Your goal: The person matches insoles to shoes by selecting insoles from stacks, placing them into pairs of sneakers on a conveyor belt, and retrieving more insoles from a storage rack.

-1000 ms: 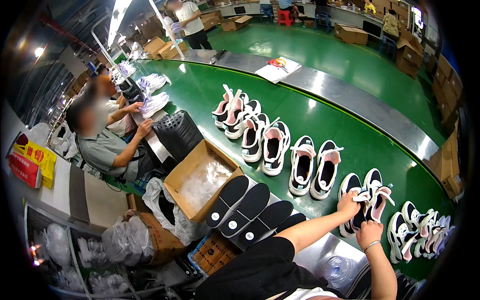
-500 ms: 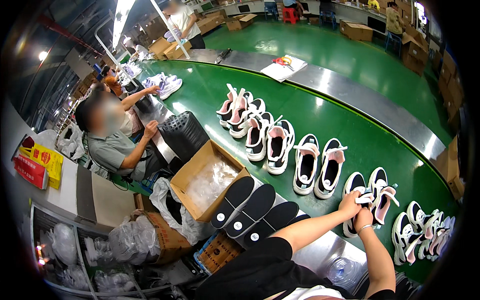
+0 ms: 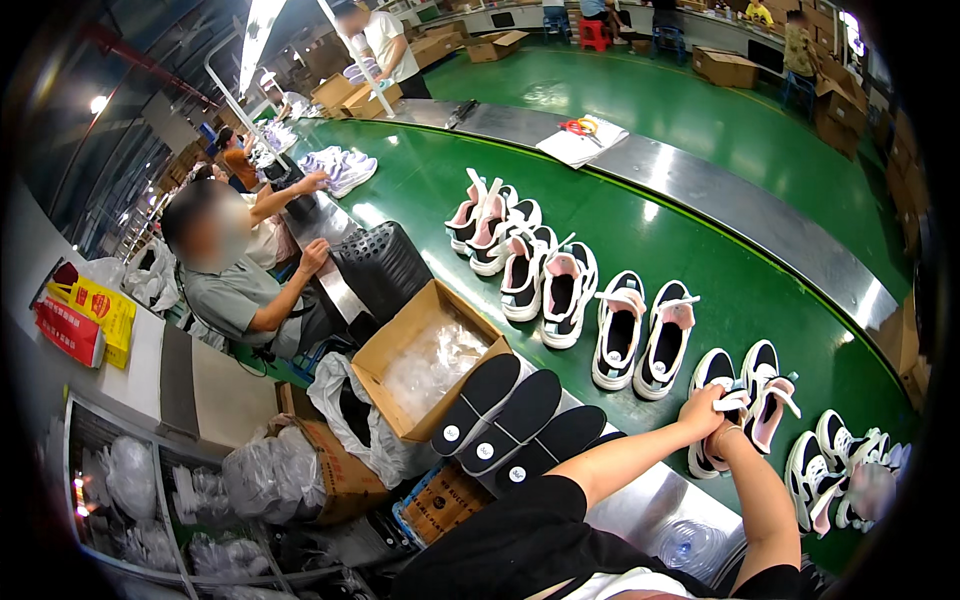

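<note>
My left hand (image 3: 702, 412) is closed on the white tongue of a black-and-white sneaker (image 3: 713, 366) on the green worktop. At the same shoe's opening, my right hand (image 3: 727, 442) reaches down, its fingers hidden by the shoe and the hand itself. The matching sneaker (image 3: 764, 363), pink inside, stands just right of it. To the left is another pair, with a left shoe (image 3: 618, 335) and a right shoe (image 3: 665, 340), tongues pulled up. Bundles of black insoles (image 3: 525, 412), tied with bands and bearing round white labels, lie along the near edge.
More sneakers stand at the far left (image 3: 522, 270) and right (image 3: 803, 475) of the row. A carton (image 3: 375, 385) of clear plastic is beside the insoles. Past it, a seated co-worker (image 3: 240, 290) reaches across the worktop. Scissors (image 3: 578, 127) lie on papers beyond.
My right hand has moved slightly left and lower into the shoe's opening. My left hand keeps its hold on the tongue. The whole view has shifted a little.
</note>
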`<state>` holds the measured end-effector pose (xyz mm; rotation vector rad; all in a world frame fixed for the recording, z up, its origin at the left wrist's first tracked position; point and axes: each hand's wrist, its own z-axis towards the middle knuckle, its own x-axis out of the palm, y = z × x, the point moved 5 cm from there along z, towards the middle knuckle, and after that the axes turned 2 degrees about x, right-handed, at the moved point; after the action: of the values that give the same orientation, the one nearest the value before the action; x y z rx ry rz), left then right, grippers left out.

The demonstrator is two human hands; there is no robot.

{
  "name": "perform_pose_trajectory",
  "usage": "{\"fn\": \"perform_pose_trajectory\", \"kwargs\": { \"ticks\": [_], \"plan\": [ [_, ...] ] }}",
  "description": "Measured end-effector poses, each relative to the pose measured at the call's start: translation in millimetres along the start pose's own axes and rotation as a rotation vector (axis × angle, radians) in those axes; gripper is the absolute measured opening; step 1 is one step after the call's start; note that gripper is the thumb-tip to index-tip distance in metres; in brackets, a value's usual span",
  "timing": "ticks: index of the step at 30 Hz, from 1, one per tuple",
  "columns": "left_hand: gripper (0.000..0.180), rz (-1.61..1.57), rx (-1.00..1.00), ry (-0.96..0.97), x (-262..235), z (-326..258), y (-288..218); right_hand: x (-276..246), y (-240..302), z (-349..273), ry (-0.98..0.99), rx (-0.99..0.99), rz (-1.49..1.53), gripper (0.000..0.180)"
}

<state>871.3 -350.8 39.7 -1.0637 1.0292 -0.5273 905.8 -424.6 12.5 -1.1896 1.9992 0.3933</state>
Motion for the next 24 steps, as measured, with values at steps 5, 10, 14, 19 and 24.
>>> {"fn": "perform_pose_trajectory", "kwargs": {
  "ticks": [5,10,14,19,24],
  "plan": [
    [0.021,0.086,0.01,0.013,-3,-4,-6,-7,7,-12,-0.128,0.085,-0.062,0.04],
    [0.02,0.08,0.041,-0.023,-12,-9,-16,-15,18,-27,0.08,0.061,-0.298,0.048],
    [0.02,0.107,0.008,0.037,-8,-3,-20,8,0,-22,0.199,-0.141,-0.256,0.035],
    [0.021,0.105,-0.043,0.03,-11,-8,-13,-12,8,-59,0.112,-0.077,0.099,0.033],
    [0.022,0.079,-0.017,0.003,-14,-10,-17,6,7,-47,0.154,-0.084,-0.003,0.033]
  ]
}}
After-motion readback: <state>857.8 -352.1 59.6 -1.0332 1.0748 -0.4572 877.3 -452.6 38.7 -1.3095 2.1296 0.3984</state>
